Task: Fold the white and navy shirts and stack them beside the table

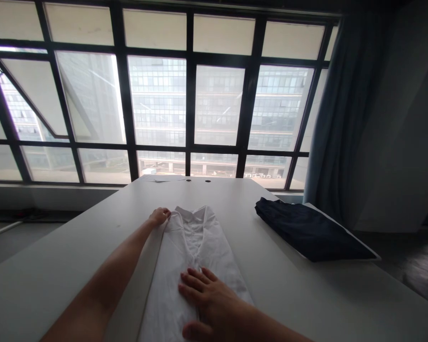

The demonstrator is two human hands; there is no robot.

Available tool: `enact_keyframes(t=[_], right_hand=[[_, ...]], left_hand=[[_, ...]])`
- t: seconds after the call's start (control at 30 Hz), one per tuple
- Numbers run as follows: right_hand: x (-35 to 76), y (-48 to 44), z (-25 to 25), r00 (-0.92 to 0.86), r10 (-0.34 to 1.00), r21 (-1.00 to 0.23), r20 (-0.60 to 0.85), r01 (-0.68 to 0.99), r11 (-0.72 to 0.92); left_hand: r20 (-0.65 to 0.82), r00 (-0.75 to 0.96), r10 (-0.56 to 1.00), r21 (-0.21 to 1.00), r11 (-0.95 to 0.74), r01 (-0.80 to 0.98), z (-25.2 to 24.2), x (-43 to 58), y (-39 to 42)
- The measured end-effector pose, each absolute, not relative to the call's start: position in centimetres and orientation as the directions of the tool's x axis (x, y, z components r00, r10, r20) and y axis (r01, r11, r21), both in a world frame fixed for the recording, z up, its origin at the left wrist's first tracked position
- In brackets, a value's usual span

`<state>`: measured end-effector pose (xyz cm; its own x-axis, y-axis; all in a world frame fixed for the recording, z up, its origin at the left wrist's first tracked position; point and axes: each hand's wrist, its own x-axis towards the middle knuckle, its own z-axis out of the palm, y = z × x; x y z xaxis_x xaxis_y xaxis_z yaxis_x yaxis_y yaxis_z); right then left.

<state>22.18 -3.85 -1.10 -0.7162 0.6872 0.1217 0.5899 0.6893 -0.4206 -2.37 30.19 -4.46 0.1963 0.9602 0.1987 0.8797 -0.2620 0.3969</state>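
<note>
A white collared shirt (171,266) lies on the table in a long, narrow folded shape, its collar at the far end. My left hand (160,216) reaches out to the shirt's far left corner, beside the collar, with its fingers closed on the fabric edge. Nearer to me, my right hand (209,297) rests flat on the middle of the shirt with its fingers stretched out. Part of the shirt's near end is hidden under my right hand and beyond the bottom of the view.
Dark navy folded cloth (306,230) lies at the right edge of the white table (103,223), over something white. Two dark round spots (208,181) and a scrap of paper (160,180) sit at the far end. Beyond stand framed windows and a blue curtain (337,128).
</note>
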Motion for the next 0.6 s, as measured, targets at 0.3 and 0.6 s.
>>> enact_keyframes(t=[0.3,0.6], right_hand=[[22.5,-3.3,-0.9,-0.731,0.675,-0.468,0.098,0.565,0.68],[22.5,-4.1,0.0,-0.717,0.687,-0.487,0.117,0.562,0.669]], left_hand=[[0.11,0.228,0.968,0.396,-0.253,0.883,-2.2,-0.7,32.1],[0.262,0.245,0.933,0.188,-0.298,0.936,-0.7,1.3,26.7]])
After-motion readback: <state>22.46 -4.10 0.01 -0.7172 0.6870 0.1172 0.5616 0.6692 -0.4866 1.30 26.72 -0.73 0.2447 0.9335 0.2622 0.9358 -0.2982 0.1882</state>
